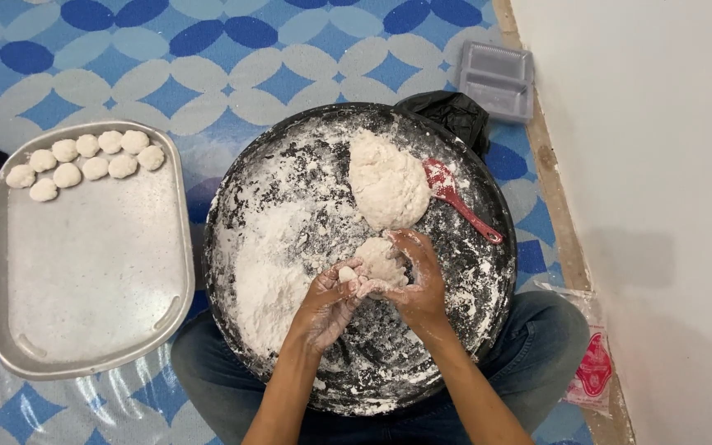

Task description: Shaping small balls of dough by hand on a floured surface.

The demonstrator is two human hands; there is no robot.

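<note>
While pinching a small white dough piece [348, 274] off the lump [382, 262] cupped in right hand [418, 284], left hand [327, 305] fingers pressed together. Ten round dough balls [84, 161] done on grey metal tray [92, 330] at nine o'clock. Large dough mound [387, 183] left at twelve o'clock in floury black round pan [488, 272].

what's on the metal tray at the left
Nine small dough balls sit in two rows at the far end of the tray; the rest is a floury surface. Nothing covers it.

Both forearms reach in from below and meet at the middle, floury left hand [329, 303] cupped palm-up with fingers curled, right hand [416, 284] arched over beside it, fingertips of both pinching together.
</note>
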